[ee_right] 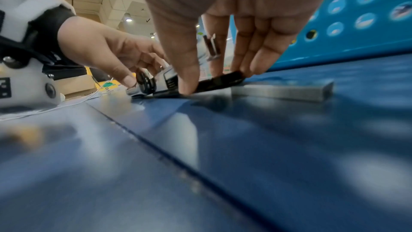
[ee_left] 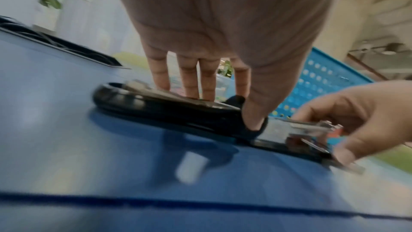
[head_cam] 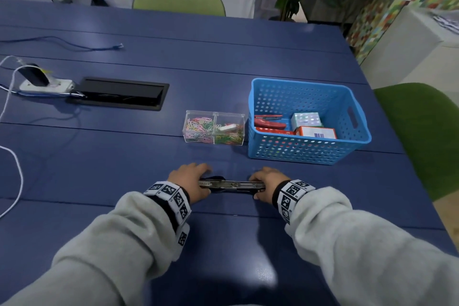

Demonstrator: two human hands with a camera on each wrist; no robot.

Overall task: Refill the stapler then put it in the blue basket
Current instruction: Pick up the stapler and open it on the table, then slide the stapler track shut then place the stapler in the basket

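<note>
Both hands, left hand (head_cam: 189, 180) and right hand (head_cam: 267, 182), pinch the opened stapler (head_cam: 232, 185); loose staples (ee_right: 283, 91) nearby could scatter if nudged.

bare table (head_cam: 323, 181) between hands and basket (head_cam: 301, 150).

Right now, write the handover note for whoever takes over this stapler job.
Left hand: grips the rear end of the black stapler, thumb on its near side.
Right hand: pinches the stapler's front end.
The stapler lies opened out flat on the blue table, its metal staple channel showing.
A strip of staples lies on the table just by the right hand, not yet loaded.
The blue basket stands beyond and to the right; it already holds a red stapler and boxes.
Done: stapler opened.
Left: load staples, close, put in basket.
</note>
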